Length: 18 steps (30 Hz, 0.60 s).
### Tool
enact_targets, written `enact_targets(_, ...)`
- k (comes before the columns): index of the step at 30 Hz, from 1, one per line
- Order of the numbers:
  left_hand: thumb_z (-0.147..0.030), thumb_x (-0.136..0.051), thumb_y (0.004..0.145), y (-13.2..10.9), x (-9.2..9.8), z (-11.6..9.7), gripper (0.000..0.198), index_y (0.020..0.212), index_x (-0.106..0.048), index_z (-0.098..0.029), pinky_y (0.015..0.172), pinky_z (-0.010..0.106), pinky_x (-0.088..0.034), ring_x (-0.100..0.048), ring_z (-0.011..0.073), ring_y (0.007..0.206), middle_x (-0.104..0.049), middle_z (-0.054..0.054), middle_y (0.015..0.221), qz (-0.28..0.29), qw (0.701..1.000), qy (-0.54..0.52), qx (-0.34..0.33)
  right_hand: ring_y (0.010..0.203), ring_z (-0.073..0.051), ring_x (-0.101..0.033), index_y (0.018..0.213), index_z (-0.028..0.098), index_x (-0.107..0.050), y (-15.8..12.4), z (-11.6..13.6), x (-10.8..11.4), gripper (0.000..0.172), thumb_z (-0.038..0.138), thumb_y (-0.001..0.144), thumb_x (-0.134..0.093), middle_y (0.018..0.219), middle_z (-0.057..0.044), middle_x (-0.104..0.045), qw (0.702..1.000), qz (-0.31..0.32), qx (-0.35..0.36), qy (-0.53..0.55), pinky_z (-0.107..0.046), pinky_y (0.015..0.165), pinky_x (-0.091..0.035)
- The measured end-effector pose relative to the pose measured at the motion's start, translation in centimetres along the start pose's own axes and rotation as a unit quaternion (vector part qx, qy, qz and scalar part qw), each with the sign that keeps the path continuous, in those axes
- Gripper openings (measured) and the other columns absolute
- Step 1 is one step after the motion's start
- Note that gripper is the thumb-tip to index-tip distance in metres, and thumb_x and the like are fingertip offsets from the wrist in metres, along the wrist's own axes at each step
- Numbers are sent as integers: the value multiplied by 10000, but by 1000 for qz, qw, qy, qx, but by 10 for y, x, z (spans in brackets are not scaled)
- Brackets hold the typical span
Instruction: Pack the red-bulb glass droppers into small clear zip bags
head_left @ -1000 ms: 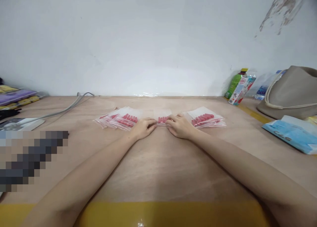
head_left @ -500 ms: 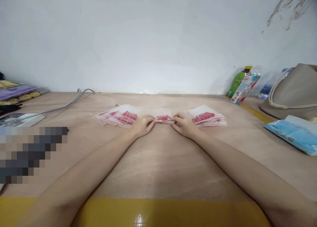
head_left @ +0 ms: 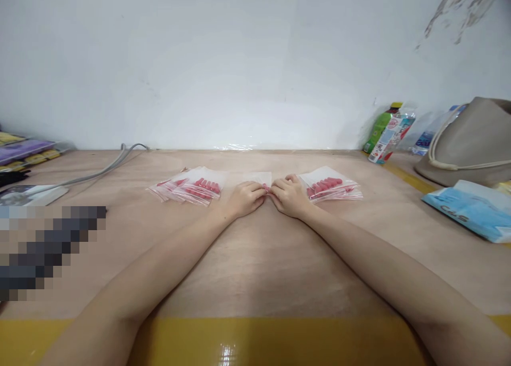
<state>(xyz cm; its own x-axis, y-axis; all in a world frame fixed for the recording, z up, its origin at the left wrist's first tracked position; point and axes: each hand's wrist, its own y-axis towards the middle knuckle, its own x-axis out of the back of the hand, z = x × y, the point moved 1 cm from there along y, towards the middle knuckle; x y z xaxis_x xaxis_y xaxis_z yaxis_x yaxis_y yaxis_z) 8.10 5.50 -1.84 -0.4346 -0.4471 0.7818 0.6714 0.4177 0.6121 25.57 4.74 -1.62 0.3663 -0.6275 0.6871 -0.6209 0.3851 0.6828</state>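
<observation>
Between my hands lies a small clear zip bag (head_left: 260, 177) with red pieces inside, mostly covered by my fingers. My left hand (head_left: 248, 198) is closed on the near edge of this bag. Right beside it, my right hand (head_left: 288, 196) pinches the same edge, and the fingertips of both hands almost meet. Left of them a fanned pile of zip bags (head_left: 190, 186) holds red capsule-shaped pieces. Another pile of such bags (head_left: 330, 184) lies just past my right hand.
At the back right a green bottle (head_left: 381, 129) and a printed carton-like pack (head_left: 392, 138) lean by the wall. A grey-beige bag (head_left: 471, 142) and a blue packet (head_left: 469, 210) lie at the right. A grey cable (head_left: 101, 171) and purple-yellow packs (head_left: 27, 152) are at the left.
My hands have come together along the bag's near edge, the left moving right and the right slightly left. Their fingers now cover most of the red pieces. The view has shifted a little.
</observation>
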Motion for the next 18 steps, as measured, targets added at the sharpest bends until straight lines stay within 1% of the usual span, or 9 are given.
enact_targets(3, -184, -458, 854, 4, -1, -1, 191, 857, -648, -169, 773, 329, -486, -624, 184, 836, -673, 62, 906, -1, 1000, 13, -6, 716, -164, -512, 811, 150, -622, 1, 1, -1, 258, 209, 892, -384, 788, -65, -629, 1000, 1, 12, -6, -347, 750, -272)
enact_targets(9, -200, -476, 850, 3, 7, -3, 173, 835, -646, -167, 757, 326, -462, -618, 181, 786, -677, 49, 846, -5, 999, 38, -14, 717, -163, -495, 789, 158, -609, 1, 3, 3, 273, 207, 898, -364, 761, -61, -612, 1000, 6, 21, -22, -357, 764, -256)
enact_targets(14, -210, -453, 874, -1, 12, -1, 191, 828, -632, -163, 750, 320, -449, -602, 174, 777, -670, 54, 831, -8, 998, 63, -17, 730, -164, -491, 753, 164, -596, -2, 1, 7, 267, 184, 888, -367, 773, -63, -620, 999, 5, 8, -35, -368, 789, -246)
enact_targets(18, -224, -406, 897, -9, 22, 8, 251, 770, -614, -164, 741, 326, -446, -596, 173, 764, -658, 60, 796, -2, 996, 88, -20, 739, -169, -493, 743, 169, -602, -7, -4, 10, 251, 163, 868, -385, 776, -63, -623, 1000, 5, -18, -24, -384, 828, -234)
